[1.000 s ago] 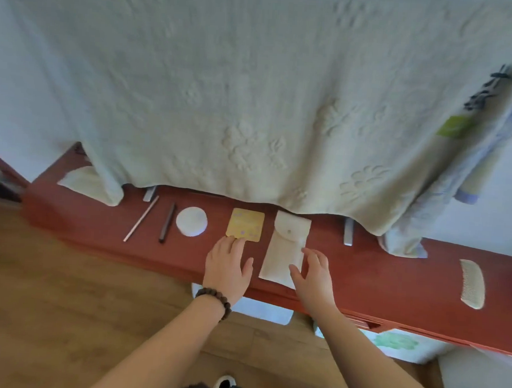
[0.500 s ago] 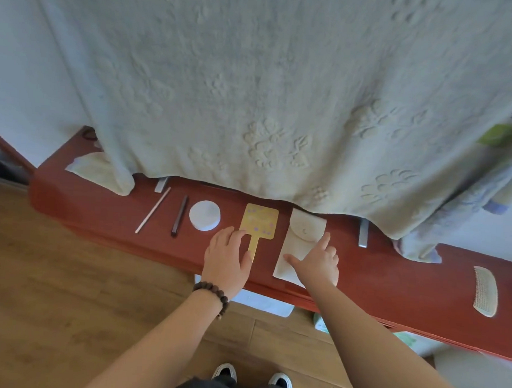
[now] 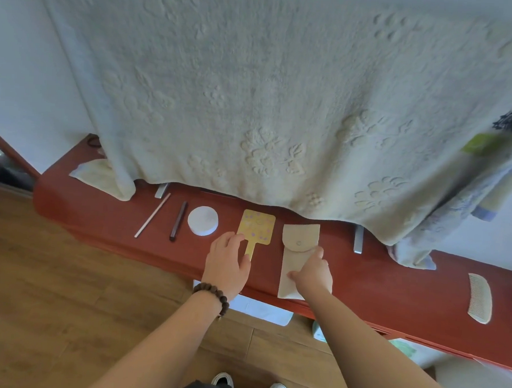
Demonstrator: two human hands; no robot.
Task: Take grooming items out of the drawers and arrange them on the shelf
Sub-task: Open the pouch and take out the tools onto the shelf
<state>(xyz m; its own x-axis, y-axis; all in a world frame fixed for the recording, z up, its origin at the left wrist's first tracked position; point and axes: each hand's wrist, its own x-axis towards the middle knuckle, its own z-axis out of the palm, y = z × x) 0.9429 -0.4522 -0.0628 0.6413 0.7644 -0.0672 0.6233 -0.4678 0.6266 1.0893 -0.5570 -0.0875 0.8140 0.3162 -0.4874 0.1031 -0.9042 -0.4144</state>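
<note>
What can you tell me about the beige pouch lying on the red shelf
The beige pouch is a flat, long rectangle that looks like soft fabric or felt. A rounded flap folds over its far end, closed with one small snap. It lies flat on the red shelf, near end at the front edge, just right of the yellow hand mirror without touching it. The right hand rests on its lower half, covering part of it.

Soft daylight, wide-angle bending, blurred right edge
</note>
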